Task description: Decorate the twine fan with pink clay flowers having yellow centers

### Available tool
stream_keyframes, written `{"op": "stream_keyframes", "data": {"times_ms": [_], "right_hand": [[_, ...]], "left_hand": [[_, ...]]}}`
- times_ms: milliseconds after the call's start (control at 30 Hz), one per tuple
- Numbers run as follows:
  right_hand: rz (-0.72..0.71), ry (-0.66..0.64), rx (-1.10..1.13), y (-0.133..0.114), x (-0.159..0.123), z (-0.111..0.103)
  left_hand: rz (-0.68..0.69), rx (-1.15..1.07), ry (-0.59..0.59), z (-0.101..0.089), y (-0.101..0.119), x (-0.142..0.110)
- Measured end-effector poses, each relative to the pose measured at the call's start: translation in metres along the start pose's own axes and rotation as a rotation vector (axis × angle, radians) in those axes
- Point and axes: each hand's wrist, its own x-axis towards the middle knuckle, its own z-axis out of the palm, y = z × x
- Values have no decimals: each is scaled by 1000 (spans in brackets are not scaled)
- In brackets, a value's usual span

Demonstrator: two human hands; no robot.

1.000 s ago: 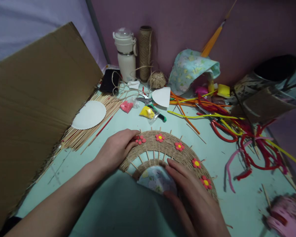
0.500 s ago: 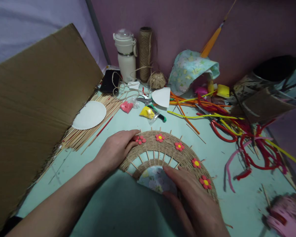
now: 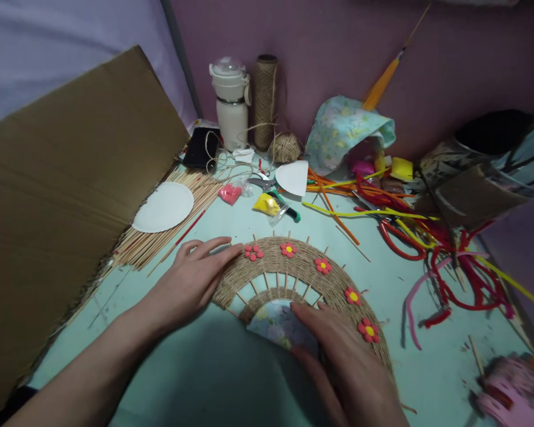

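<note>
A half-round woven twine piece [image 3: 302, 270] on wooden sticks lies on the pale green table [image 3: 213, 367], with several red flowers [image 3: 289, 249] stuck along its arc and a floral fabric patch [image 3: 278, 323] at its centre. My left hand [image 3: 191, 281] rests at the piece's left edge, fingers stretched out flat and apart, near the leftmost flower [image 3: 253, 252]. My right hand [image 3: 342, 362] lies flat on the piece's right half, its fingertips on the fabric patch, holding nothing.
A big cardboard sheet [image 3: 57, 196] leans at the left beside a bundle of thin sticks [image 3: 169, 231] and a white paper disc [image 3: 162, 207]. At the back stand a white bottle [image 3: 231, 107], a twine spool [image 3: 266, 101] and floral cloth [image 3: 342, 133]. Pipe cleaners [image 3: 427, 237] crowd the right.
My left hand has slid back off the leftmost flower and spread its fingers flat. The right hand has barely moved. The view shifted slightly.
</note>
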Motion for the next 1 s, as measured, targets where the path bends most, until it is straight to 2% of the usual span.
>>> {"op": "stream_keyframes", "data": {"times_ms": [167,400,667,833,1000], "right_hand": [[-16,61,31,-1,1,3],[22,40,44,-4,1,0],[-33,-26,12,-2,2,-4],[-28,-24,-1,-3,3,-5],[-27,11,-3,-3,3,-3]], "left_hand": [[14,12,-105,6,-2,-3],[2,-27,-139,8,0,-1],[1,-20,-127,9,1,0],[10,-28,-129,9,3,1],[-5,-139,-38,7,4,-1]]}}
